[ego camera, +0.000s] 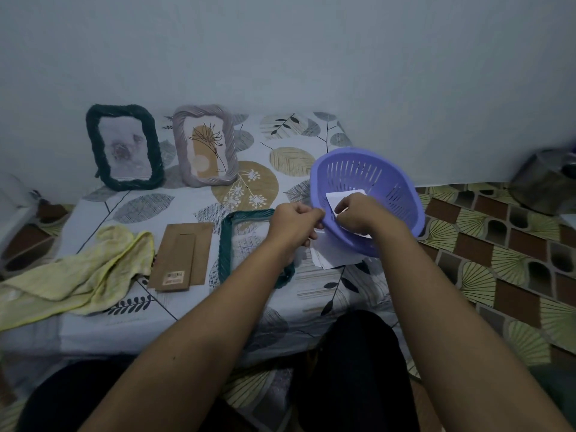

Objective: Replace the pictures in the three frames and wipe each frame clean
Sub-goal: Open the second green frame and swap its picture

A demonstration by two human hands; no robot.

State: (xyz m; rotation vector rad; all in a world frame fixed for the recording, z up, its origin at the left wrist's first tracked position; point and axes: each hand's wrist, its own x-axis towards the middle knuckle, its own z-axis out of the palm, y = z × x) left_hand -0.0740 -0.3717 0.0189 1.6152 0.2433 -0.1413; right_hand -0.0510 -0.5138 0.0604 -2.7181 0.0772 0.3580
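The left hand [296,224] curls its grip round the near rim of a tilted purple slotted plastic basket [389,188]. The right hand [358,215], inside the basket, pinches a white paper sheet [339,198]. More white papers [330,257] lie under the basket. An empty teal rope-wrapped frame [226,247] lies flat on the leaf-printed sheet [343,291], beside a brown cardboard backing [182,254] and a yellow cloth [78,275]. A dark green rope frame [124,148] and a lilac rope frame [204,146] stand by the wall.

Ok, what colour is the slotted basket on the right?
Lilac purple all over; the basket shows best in the head view, the only view here.
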